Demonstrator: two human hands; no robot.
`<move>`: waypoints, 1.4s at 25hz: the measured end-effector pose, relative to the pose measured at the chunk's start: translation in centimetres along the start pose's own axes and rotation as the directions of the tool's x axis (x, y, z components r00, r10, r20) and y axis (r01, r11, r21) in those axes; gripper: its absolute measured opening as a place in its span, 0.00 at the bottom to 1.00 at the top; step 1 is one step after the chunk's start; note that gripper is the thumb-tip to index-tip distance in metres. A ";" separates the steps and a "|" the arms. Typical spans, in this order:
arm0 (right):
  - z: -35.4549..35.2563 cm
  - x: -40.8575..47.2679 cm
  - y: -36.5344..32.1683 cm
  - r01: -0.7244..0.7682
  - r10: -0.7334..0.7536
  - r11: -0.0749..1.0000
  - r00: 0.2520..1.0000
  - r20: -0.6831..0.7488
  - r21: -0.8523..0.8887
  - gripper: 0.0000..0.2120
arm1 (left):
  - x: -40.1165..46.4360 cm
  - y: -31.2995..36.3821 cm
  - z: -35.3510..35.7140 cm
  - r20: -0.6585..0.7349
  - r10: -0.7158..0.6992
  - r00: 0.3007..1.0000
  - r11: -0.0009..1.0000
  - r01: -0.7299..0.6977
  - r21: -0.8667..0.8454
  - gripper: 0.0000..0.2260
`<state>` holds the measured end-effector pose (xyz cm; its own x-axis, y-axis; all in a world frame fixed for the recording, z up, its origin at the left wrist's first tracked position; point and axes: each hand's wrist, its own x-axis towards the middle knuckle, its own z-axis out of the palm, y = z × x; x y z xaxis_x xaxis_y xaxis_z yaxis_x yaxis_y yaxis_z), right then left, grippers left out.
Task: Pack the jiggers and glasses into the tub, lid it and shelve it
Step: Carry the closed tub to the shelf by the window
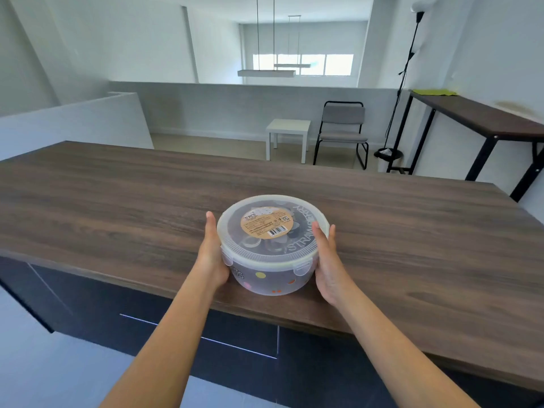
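Observation:
A round translucent tub (270, 278) with coloured dots stands near the front edge of the dark wooden counter (117, 201). Its clear lid (272, 228) is on, with clips down at the front and a tan label in the middle. Through the lid I make out faint glass and metal shapes inside. My left hand (210, 254) presses flat against the tub's left side. My right hand (328, 263) presses against its right side. Both hands grip the tub between them.
Dark cabinet fronts (206, 328) sit under the counter. Beyond it stand a small white table (290, 128), a grey chair (343, 131), a floor lamp (394, 113) and a narrow wooden side table (482, 116) at the right wall.

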<state>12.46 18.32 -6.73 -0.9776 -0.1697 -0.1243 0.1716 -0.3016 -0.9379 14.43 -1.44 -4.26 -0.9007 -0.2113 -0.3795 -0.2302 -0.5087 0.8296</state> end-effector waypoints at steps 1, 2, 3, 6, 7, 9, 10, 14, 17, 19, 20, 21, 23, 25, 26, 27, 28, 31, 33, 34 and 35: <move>0.1 0.1 0.0 -0.005 0.005 1.000 1.000 0.011 -0.003 0.46 | 0.0 -0.1 0.1 0.003 0.019 1.000 1.000 -0.019 -0.016 0.34; 0.2 0.2 0.1 -0.009 0.010 1.000 1.000 0.020 -0.004 0.44 | 0.0 -0.2 0.1 0.003 0.042 0.999 0.999 -0.042 -0.030 0.32; 0.2 0.2 0.2 -0.011 0.011 1.000 1.000 0.027 -0.003 0.42 | -0.1 -0.3 0.2 0.004 0.066 0.998 0.997 -0.065 -0.038 0.31; 0.1 0.5 0.3 -0.011 0.012 1.000 0.998 0.057 -0.014 0.40 | -0.6 -0.6 -0.1 0.023 0.119 0.993 0.991 -0.117 -0.058 0.27; 0.2 0.6 0.3 -0.009 0.011 1.000 0.997 0.079 -0.024 0.40 | -1.1 -0.7 -0.3 0.017 0.136 0.991 0.989 -0.135 -0.061 0.26; 1.3 0.9 0.3 -0.008 0.014 0.999 0.990 0.141 -0.046 0.39 | -2.3 -0.4 -1.4 -0.030 0.175 0.984 0.981 -0.177 -0.084 0.25; 2.3 0.8 0.3 -0.007 0.016 0.998 0.983 0.182 -0.055 0.39 | -3.0 -0.1 -2.3 -0.063 0.196 0.979 0.974 -0.202 -0.105 0.25; 8.9 0.0 0.8 0.015 0.020 0.995 0.936 0.351 -0.097 0.37 | -6.2 2.0 -8.3 -0.196 0.283 0.939 0.941 -0.311 -0.130 0.22; 15.3 -1.6 2.6 -0.033 0.077 0.994 0.885 0.458 -0.103 0.26 | -9.7 4.1 -14.0 -0.342 0.333 0.879 0.919 -0.383 -0.091 0.19; 20.3 -3.4 4.6 -0.077 0.119 0.992 0.848 0.516 -0.103 0.21 | -12.7 5.3 -18.7 -0.422 0.358 0.833 0.903 -0.423 -0.069 0.17; 22.9 -4.5 5.6 -0.092 0.136 0.990 0.827 0.545 -0.108 0.19 | -14.3 5.9 -21.2 -0.465 0.375 0.802 0.890 -0.451 -0.060 0.16; 25.7 -5.8 6.6 -0.102 0.147 0.989 0.800 0.582 -0.109 0.19 | -16.0 6.5 -23.9 -0.511 0.397 0.763 0.874 -0.484 -0.044 0.16; 30.6 -8.3 8.8 -0.117 0.166 0.986 0.733 0.659 -0.118 0.21 | -19.5 7.2 -28.5 -0.577 0.434 0.692 0.846 -0.532 -0.003 0.15; 35.3 -11.0 10.6 -0.117 0.179 0.984 0.640 0.747 -0.135 0.21 | -23.5 7.7 -32.4 -0.628 0.459 0.628 0.820 -0.572 0.028 0.15; 37.9 -12.7 11.5 -0.121 0.190 0.982 0.587 0.787 -0.146 0.21 | -25.7 7.9 -34.5 -0.664 0.466 0.585 0.802 -0.596 0.038 0.15; 40.3 -14.3 12.5 -0.132 0.208 0.978 0.537 0.818 -0.162 0.20 | -28.0 8.0 -36.5 -0.699 0.469 0.539 0.784 -0.619 0.049 0.15; 42.7 -16.1 13.3 -0.151 0.229 0.973 0.482 0.846 -0.177 0.20 | -30.3 7.9 -38.3 -0.733 0.470 0.491 0.765 -0.641 0.060 0.15; 49.0 -21.4 16.0 -0.219 0.289 0.949 0.306 0.907 -0.229 0.21 | -36.9 7.0 -42.9 -0.821 0.458 0.342 0.712 -0.693 0.109 0.15; 52.7 -25.3 17.6 -0.245 0.317 0.931 0.185 0.930 -0.269 0.22 | -41.1 6.3 -45.1 -0.880 0.420 0.224 0.686 -0.712 0.146 0.15; 54.5 -27.3 18.5 -0.250 0.326 0.924 0.113 0.939 -0.291 0.22 | -43.3 6.0 -46.1 -0.904 0.397 0.159 0.670 -0.723 0.167 0.17; 56.2 -29.3 19.4 -0.249 0.330 0.917 0.042 0.943 -0.311 0.22 | -45.2 5.5 -47.1 -0.918 0.383 0.100 0.653 -0.733 0.193 0.18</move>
<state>51.23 -35.32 -3.04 0.1306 -0.9914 -0.0096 0.3626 0.0568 -0.9302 71.25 -33.97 -1.80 0.1598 -0.9825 -0.0960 0.4386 -0.0165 0.8985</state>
